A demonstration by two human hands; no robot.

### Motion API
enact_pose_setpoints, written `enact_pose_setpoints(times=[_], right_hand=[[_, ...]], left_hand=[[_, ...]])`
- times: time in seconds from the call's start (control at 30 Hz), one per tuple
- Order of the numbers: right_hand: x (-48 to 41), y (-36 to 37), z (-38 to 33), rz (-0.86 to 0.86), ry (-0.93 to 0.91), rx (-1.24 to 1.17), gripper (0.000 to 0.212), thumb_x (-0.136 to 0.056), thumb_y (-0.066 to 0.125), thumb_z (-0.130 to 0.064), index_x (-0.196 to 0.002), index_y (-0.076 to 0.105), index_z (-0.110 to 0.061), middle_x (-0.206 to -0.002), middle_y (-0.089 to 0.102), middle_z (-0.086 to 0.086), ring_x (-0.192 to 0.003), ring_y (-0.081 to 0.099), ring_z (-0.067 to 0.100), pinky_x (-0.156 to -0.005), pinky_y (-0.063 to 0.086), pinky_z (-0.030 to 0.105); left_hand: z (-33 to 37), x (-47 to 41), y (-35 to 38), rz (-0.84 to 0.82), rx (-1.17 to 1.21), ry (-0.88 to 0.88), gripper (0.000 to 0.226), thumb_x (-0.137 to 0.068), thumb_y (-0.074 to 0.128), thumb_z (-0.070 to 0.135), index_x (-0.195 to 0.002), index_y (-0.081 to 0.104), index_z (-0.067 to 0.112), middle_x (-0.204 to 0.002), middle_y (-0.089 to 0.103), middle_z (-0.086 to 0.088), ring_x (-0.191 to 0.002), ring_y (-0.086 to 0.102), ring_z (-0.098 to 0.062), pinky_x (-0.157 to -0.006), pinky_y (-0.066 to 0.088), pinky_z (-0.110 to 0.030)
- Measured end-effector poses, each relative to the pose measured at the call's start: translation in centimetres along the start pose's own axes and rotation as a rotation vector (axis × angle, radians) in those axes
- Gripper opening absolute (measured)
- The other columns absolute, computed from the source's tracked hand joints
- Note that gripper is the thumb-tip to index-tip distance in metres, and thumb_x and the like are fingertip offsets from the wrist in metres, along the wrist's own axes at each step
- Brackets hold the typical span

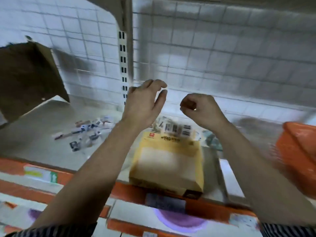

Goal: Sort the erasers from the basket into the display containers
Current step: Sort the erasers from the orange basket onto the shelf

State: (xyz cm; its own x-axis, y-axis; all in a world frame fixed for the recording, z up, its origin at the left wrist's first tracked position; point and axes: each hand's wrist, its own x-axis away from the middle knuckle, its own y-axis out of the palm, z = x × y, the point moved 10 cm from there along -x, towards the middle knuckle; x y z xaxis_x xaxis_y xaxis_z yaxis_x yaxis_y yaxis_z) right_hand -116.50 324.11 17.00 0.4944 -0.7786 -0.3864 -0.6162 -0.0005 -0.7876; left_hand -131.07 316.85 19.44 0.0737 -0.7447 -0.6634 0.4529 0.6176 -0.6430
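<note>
Shop shelf point(42, 120), grey deck, white tiled wall behind; view motion-blurred. Erasers: loose scatter point(85, 132) on deck left of centre, more packed in far end of yellow display box point(167, 161). Orange basket point(297, 151) at right edge, contents hidden. Left hand point(145, 103) raised above box, fingers loosely curved, thumb apart, holding nothing. Right hand point(200, 108) beside it, curled tight; eraser inside or not, cannot tell. Likely best: lower hand into box before release, match kind, lay flat in row, no tossing. Cardboard flap point(29, 74) far left.
</note>
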Motion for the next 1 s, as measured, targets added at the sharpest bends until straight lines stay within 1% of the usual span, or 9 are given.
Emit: enact_pose_setpoints(times=[0.1,0.23,0.33,0.5,0.63,0.77,0.87,0.93,1.0], right_hand=[[3.4,-5.7,5.4,0.098,0.109,0.061,0.014,-0.082,0.067,-0.014,-0.078,0.063,-0.026,-0.071,0.064,-0.011,-0.066,0.056,0.004,-0.063,0.040,0.013],[8.7,-13.4,12.5,0.189,0.254,0.164,0.006,-0.083,0.067,-0.015,-0.084,0.068,-0.020,-0.075,0.066,-0.006,-0.071,0.058,0.013,-0.069,0.044,0.026],[13.0,-18.6,16.7,0.246,0.316,0.207,0.009,-0.082,0.068,-0.011,-0.081,0.067,-0.020,-0.070,0.063,-0.007,-0.069,0.058,0.014,-0.067,0.042,0.025],[19.0,-25.9,23.3,0.269,0.425,0.342,0.011,-0.081,0.068,-0.007,-0.090,0.073,-0.009,-0.087,0.073,0.005,-0.082,0.067,0.017,-0.077,0.045,0.021],[22.5,-29.8,29.2,0.214,0.573,0.432,0.015,-0.085,0.063,-0.010,-0.094,0.074,-0.005,-0.093,0.074,0.013,-0.092,0.067,0.027,-0.083,0.049,0.032],[23.5,-29.6,33.8,0.012,0.647,0.506,0.021,-0.091,0.054,-0.013,-0.088,0.073,-0.004,-0.090,0.071,0.009,-0.085,0.062,0.021,-0.070,0.045,0.025],[23.5,-28.0,35.5,-0.169,0.629,0.616,0.021,-0.092,0.048,-0.010,-0.079,0.064,-0.008,-0.079,0.058,0.003,-0.082,0.056,0.021,-0.058,0.036,0.024],[23.2,-27.2,36.5,-0.224,0.608,0.675,0.018,-0.092,0.049,-0.009,-0.083,0.065,-0.007,-0.088,0.061,0.006,-0.082,0.055,0.021,-0.064,0.037,0.026],[23.0,-26.3,37.4,-0.273,0.588,0.727,0.014,-0.091,0.051,-0.008,-0.089,0.066,-0.006,-0.099,0.065,0.009,-0.089,0.062,0.023,-0.068,0.044,0.029]], left_hand=[[6.7,-2.0,4.5,-0.062,0.108,0.102,0.036,-0.096,0.037,0.036,-0.118,0.061,0.021,-0.112,0.066,0.002,-0.092,0.066,-0.020,-0.091,0.046,-0.046],[15.8,-3.3,10.6,-0.148,0.229,0.201,0.035,-0.095,0.039,0.037,-0.116,0.062,0.019,-0.111,0.066,0.003,-0.095,0.065,-0.019,-0.090,0.046,-0.045],[21.8,-3.4,14.9,-0.227,0.303,0.250,0.034,-0.095,0.041,0.037,-0.116,0.062,0.019,-0.113,0.065,0.002,-0.096,0.064,-0.017,-0.091,0.046,-0.046],[29.6,-2.6,20.5,-0.323,0.372,0.304,0.033,-0.095,0.044,0.036,-0.115,0.063,0.018,-0.113,0.065,0.001,-0.096,0.064,-0.018,-0.090,0.047,-0.043],[34.3,-2.0,24.6,-0.386,0.410,0.299,0.041,-0.089,0.040,0.042,-0.111,0.065,0.017,-0.107,0.067,-0.001,-0.093,0.064,-0.021,-0.086,0.049,-0.044],[37.3,-1.5,28.1,-0.427,0.422,0.281,0.041,-0.089,0.039,0.044,-0.106,0.065,0.018,-0.100,0.066,0.000,-0.088,0.062,-0.021,-0.082,0.050,-0.043],[38.7,-1.3,29.9,-0.440,0.396,0.284,0.037,-0.090,0.041,0.044,-0.103,0.065,0.020,-0.098,0.066,0.002,-0.086,0.062,-0.019,-0.081,0.050,-0.043],[39.2,-1.3,30.9,-0.451,0.374,0.285,0.034,-0.091,0.042,0.043,-0.102,0.066,0.022,-0.096,0.066,0.004,-0.085,0.061,-0.018,-0.081,0.050,-0.043],[39.6,-1.3,31.7,-0.458,0.332,0.290,0.036,-0.090,0.040,0.046,-0.102,0.066,0.025,-0.096,0.066,0.006,-0.084,0.063,-0.017,-0.082,0.050,-0.043]])
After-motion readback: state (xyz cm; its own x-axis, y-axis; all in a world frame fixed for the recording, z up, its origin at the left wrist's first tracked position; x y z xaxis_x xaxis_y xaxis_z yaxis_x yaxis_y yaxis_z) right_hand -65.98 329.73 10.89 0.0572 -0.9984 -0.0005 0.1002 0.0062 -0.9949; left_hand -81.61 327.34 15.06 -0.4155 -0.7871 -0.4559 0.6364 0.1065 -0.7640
